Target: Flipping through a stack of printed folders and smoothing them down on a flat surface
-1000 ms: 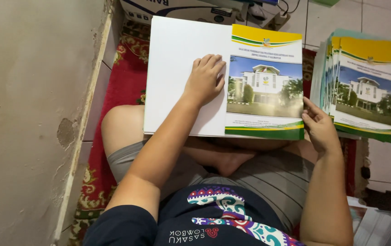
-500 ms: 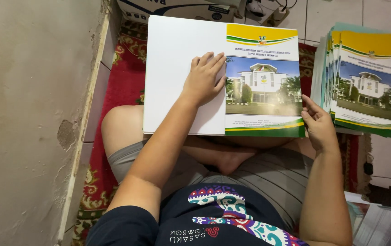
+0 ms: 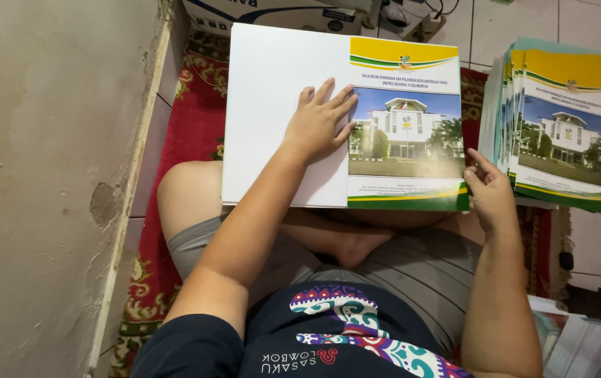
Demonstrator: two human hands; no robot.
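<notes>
The left hand (image 3: 318, 126) lay flat, fingers spread, pressing the open cover sheet (image 3: 342, 119) on the lap; the right hand (image 3: 489, 196) pinched its right edge beside the stack (image 3: 567, 126), apparently mid-fold.

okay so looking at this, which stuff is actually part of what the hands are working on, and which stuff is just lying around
In hand:
- open cover sheet on the lap, white half and printed half
- left hand pressing flat along its middle
- right hand at its right edge
- stack of matching covers to the right

Lying about:
- red patterned rug
- cardboard box beyond the sheet
- loose papers, lower right
</notes>
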